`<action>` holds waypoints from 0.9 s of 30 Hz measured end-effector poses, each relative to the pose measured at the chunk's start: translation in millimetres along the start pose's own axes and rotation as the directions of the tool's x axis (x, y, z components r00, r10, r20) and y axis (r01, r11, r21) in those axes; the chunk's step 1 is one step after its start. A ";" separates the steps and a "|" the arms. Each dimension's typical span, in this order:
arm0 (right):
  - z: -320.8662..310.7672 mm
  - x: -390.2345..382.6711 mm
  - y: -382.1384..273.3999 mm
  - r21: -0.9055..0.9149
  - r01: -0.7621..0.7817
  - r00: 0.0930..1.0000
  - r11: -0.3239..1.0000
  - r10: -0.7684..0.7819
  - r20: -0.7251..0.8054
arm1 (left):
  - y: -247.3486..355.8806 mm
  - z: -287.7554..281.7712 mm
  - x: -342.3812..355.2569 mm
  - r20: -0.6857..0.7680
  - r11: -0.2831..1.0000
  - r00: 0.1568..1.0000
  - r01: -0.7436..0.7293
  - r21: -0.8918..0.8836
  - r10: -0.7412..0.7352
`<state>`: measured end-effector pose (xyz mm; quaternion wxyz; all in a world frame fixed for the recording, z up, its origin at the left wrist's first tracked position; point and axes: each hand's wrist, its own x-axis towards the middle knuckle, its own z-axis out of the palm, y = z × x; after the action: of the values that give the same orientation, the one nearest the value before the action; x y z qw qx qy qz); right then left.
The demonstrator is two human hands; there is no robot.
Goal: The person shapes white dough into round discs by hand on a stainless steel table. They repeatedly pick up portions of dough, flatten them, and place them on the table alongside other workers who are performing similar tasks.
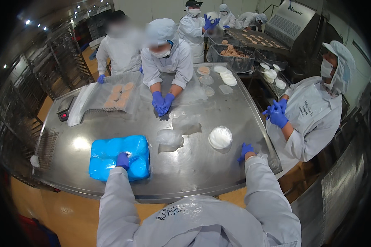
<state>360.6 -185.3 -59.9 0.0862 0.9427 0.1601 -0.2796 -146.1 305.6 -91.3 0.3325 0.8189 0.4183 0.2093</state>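
Observation:
A shiny blue plastic-wrapped pack (103, 154) with rounded bulges lies on the steel table in front of me to the left. My left hand (123, 160), in a blue glove, is closed at the pack's near side, beside a small whitish opening in the film; its fingertips are partly hidden. To the right, my gloved right hand (245, 152) rests on the tabletop with its fingers apart, holding nothing. Near it stands a round stack of white discs (220, 138). Crumpled clear plastic film (171, 139) lies between the pack and the stack.
Across the steel table (202, 168), a co-worker (167, 57) leans with clasped gloved hands; another person (309, 107) stands at the right. A lined tray of pinkish patties (119, 96), a small scale (64, 109) and more white discs (226, 76) lie on the far side. Wire racking (47, 144) edges the left.

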 end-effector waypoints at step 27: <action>-18.7 -36.2 -23.6 -0.030 -0.010 0.997 0.999 0.013 0.071 | -40.8 1.4 4.1 0.049 0.999 0.999 0.010 0.046 -0.012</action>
<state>333.0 -167.7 -26.1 0.1075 0.9317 0.1557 -0.3099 -165.2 326.0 -121.3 0.3251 0.8289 0.4191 0.1779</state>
